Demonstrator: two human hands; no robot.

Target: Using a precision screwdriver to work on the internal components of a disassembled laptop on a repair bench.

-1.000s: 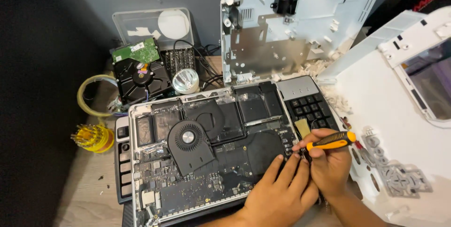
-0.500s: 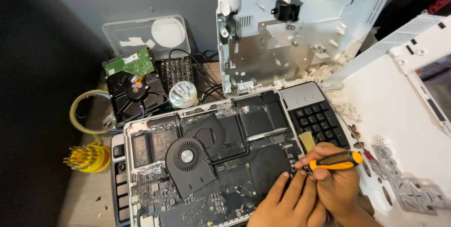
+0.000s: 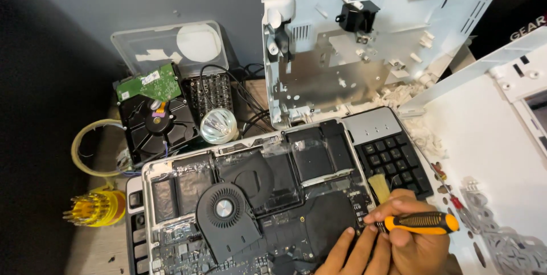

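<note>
Head view: the right hand (image 3: 419,241) grips a light, stiff screwdriver (image 3: 419,223) by its ribbed orange handle, tip at the opened laptop (image 3: 256,206), likely fragile inside. The left hand (image 3: 356,252) rests flat, fingers loose, steadying it.

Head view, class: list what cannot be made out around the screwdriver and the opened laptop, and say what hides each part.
- Screwdriver tip: hidden by the right hand fingers, so where it meets the opened laptop is unseen.
- Left hand: cut off by the bottom edge; only fingers show.
- Laptop's lower part: cut off by the bottom edge.
- Keyboard under the laptop: mostly covered by it.
- Board parts: too small.
</note>
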